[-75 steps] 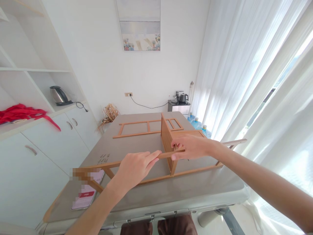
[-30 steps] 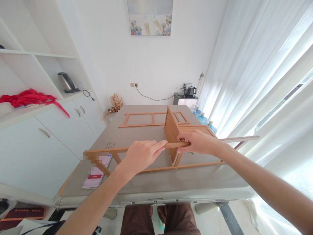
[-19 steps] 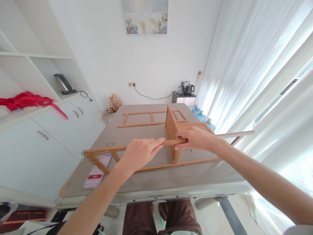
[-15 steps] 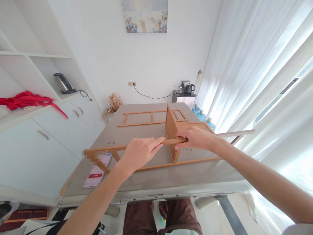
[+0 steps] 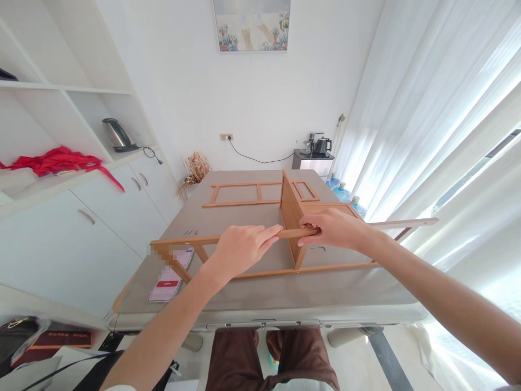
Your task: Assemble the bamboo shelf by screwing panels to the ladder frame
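A wooden frame with long rails lies on its side on the padded table (image 5: 366, 290). My left hand (image 5: 240, 251) is closed over its raised wooden rail (image 5: 293, 233), left of an upright slatted panel (image 5: 290, 209). My right hand (image 5: 337, 229) pinches the same rail's right end, near the panel's edge; whatever sits under those fingertips is hidden. Below, the lower rail (image 5: 264, 273) runs along the table's front side. A thin L-shaped hex key (image 5: 318, 248) lies just under my right hand.
Behind lie a flat ladder-like wooden frame (image 5: 240, 204) and a small rectangular frame (image 5: 306, 191). Screws (image 5: 190, 233) and a phone (image 5: 165, 292) are at the left. A pale rail (image 5: 402, 224) juts past the table's right edge. White cabinets (image 5: 101, 233) stand left.
The whole scene sits slightly farther right in view, as the camera has turned a little left. Both hands keep their places on the rail, with hardly any visible movement.
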Demonstrator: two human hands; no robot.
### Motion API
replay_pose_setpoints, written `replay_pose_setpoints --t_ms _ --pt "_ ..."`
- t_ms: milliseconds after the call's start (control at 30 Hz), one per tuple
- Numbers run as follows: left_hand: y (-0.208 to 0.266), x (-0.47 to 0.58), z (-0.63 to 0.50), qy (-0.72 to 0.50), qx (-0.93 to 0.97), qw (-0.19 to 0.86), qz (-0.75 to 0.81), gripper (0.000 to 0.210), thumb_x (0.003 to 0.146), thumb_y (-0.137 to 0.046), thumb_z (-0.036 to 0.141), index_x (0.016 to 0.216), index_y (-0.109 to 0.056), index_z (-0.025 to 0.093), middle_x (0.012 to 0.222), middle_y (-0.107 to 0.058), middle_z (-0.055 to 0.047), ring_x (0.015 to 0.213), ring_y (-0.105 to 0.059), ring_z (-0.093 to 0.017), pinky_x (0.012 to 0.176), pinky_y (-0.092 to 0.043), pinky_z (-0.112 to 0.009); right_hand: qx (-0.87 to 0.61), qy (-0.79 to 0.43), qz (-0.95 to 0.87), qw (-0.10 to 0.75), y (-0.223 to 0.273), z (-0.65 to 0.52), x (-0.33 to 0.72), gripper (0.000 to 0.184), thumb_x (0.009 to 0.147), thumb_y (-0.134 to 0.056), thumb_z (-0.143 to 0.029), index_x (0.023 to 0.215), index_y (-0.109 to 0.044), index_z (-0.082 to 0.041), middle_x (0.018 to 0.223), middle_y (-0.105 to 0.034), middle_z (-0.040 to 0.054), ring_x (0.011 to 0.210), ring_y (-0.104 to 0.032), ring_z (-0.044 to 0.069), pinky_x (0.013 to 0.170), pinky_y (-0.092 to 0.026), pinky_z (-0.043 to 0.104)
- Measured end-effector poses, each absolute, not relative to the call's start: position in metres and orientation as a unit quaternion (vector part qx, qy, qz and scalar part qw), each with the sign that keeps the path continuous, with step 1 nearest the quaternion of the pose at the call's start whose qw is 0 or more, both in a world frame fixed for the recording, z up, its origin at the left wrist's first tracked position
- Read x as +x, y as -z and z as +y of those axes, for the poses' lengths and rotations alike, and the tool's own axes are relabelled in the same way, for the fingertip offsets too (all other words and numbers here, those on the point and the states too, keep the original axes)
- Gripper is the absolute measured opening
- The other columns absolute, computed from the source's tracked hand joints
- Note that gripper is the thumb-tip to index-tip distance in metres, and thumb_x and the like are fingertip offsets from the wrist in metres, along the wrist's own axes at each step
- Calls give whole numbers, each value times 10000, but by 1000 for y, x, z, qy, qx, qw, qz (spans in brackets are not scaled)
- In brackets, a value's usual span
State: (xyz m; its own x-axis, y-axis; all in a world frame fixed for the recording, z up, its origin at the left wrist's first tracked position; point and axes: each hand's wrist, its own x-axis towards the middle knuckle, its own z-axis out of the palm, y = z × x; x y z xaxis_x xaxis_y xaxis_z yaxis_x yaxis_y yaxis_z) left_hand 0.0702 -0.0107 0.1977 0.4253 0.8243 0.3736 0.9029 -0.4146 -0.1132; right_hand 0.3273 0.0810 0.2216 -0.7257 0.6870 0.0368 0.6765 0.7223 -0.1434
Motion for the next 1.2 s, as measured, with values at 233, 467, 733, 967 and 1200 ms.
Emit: replay_pose_setpoints --t_ms 233,467,733,967,1200 --pt "-196 70 -11 137 -832 151 -516 335 1040 -314 410 1283 -540 361 779 -693 22 661 -642 -140 495 -245 -264 -351 -41 -935 38 -225 82 324 487 857 -477 -733 866 -621 -269 644 -583 -30 595 -525 145 501 -260 260" --pt "-198 69 -11 134 -832 151 -517 342 1044 -290 417 1281 -533 372 777 -689 31 654 -636 -144 493 -225 -271 -354 -53 -933 38 -225 81 323 508 833 -490 -754 799 -592 -257 630 -592 -34 534 -494 132 474 -256 256" --pt "-197 70 -10 132 -830 149 -522 350 1044 -283 426 1270 -545 367 753 -682 23 635 -625 -139 490 -209 -266 -344 -38 -937 41 -224 83 324 537 838 -457 -771 792 -601 -256 625 -586 -25 530 -480 137 467 -251 258" --pt "-197 69 -10 133 -830 146 -522 346 1044 -289 419 1266 -548 363 746 -673 20 635 -626 -141 483 -225 -274 -359 -40 -932 39 -224 81 325 541 850 -440 -762 802 -626 -255 598 -551 -16 531 -482 147 466 -254 270" --pt "-198 69 -11 141 -828 153 -521 348 1045 -294 411 1290 -532 345 772 -663 12 695 -611 -156 520 -283 -279 -370 -31 -928 33 -222 76 319 385 902 -472 -617 822 -601 -263 614 -563 -26 534 -489 139 475 -252 258"
